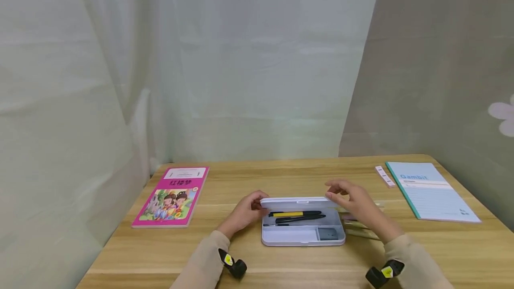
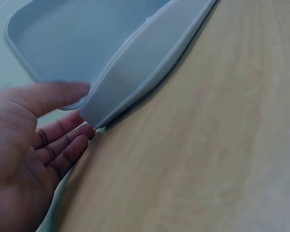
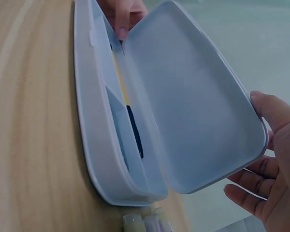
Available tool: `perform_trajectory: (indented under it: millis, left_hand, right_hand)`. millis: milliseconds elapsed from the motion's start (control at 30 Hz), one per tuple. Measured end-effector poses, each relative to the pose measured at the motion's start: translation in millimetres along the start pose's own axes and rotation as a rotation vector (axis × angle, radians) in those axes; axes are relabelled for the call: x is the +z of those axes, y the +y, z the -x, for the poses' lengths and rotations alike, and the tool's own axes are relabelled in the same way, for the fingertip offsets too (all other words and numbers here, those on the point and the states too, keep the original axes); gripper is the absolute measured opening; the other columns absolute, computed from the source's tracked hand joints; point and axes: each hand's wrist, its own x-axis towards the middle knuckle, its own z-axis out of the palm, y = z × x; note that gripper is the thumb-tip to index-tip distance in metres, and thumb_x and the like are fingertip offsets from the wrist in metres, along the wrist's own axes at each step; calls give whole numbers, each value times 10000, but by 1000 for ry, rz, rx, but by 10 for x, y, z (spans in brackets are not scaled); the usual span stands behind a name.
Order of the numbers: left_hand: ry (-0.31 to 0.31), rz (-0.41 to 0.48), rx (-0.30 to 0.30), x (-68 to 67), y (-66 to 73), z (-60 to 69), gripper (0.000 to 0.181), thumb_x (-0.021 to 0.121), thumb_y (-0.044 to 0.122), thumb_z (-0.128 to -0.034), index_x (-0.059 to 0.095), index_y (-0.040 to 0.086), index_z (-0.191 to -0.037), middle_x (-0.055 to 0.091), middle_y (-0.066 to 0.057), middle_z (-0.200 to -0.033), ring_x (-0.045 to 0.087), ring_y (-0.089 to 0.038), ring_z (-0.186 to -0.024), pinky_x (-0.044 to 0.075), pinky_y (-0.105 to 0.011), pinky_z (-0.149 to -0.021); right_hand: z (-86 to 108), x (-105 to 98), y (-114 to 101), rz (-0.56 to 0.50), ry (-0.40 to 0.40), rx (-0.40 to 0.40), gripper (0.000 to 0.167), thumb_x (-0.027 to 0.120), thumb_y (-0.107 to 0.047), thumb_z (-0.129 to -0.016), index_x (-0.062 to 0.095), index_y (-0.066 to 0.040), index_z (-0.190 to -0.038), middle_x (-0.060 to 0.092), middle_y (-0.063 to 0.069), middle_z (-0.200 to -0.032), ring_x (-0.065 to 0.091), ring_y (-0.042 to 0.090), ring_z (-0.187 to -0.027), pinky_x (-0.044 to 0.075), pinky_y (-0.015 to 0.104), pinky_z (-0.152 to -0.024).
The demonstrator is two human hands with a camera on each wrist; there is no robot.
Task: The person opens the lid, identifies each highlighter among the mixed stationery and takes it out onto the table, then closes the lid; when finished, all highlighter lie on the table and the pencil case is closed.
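Observation:
A white pencil case lies on the wooden table, its hinged lid raised. Inside are a yellow-and-black pen, black pens and a grey eraser in the small front-right compartment. My left hand grips the case at its back left corner. In the left wrist view the thumb lies over the edge, with the other fingers behind and below. With thumb and fingers, my right hand pinches the lid's right edge; the right wrist view shows that thumb on its inner rim.
Several pale tube-like pens lie just right of the case, partly hidden by the right arm. A pink picture book lies at left. At right are a light-blue notebook and a small pink-and-white strip. Curtains hang behind.

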Motion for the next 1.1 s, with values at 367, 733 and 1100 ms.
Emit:
perform_trajectory:
  millis: [367,733,1100]
  left_hand:
    - [-55,-54,17,-75,140,149,527,787,221,-798,582,100,-1268,570,-46,-1325,535,-241,-1193,463,-358,-1011]
    - [-113,-155,60,-68,359,273,661,770,343,-803,497,147,-1372,466,-69,-1429,418,-299,-1344,322,-570,-1130]
    - [-128,-260,112,47,404,273,587,761,348,-813,533,135,-1310,484,-97,-1381,454,-270,-1301,375,-516,-1114]
  right_hand:
    - [88,97,5,-12,-43,-43,347,610,-299,-943,643,-53,-1186,687,-14,-1010,646,182,-959,562,281,-782]
    - [263,102,38,44,22,-190,172,681,-218,-891,703,-137,-1041,684,-36,-1030,620,61,-945,583,310,-794]
    - [425,167,72,97,65,-293,192,731,-209,-846,697,-217,-1035,634,-137,-1035,563,22,-979,530,274,-807]
